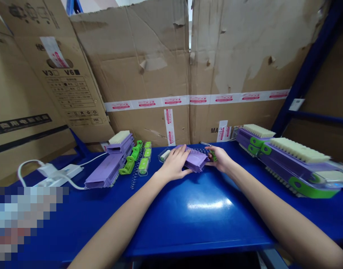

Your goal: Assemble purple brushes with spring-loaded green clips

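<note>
Purple housing (196, 160): between my hands over the blue bench (171, 224) | left hand (175, 164): I'm gripping its left end, ideally keeping it steady | right hand (220, 158): I'm pinching a green piece (213, 155) beside its right end, preferably keeping the spring (199, 151) untangled

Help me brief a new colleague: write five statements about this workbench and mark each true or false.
1. The left hand is on a purple plastic housing. True.
2. A white plastic power strip lies to the right of both hands. False: it lies to their left.
3. The right hand is at a green plastic part. True.
4. The shiny tabletop is red. False: it is blue.
5. Brown cardboard stands behind the tabletop. True.
</note>
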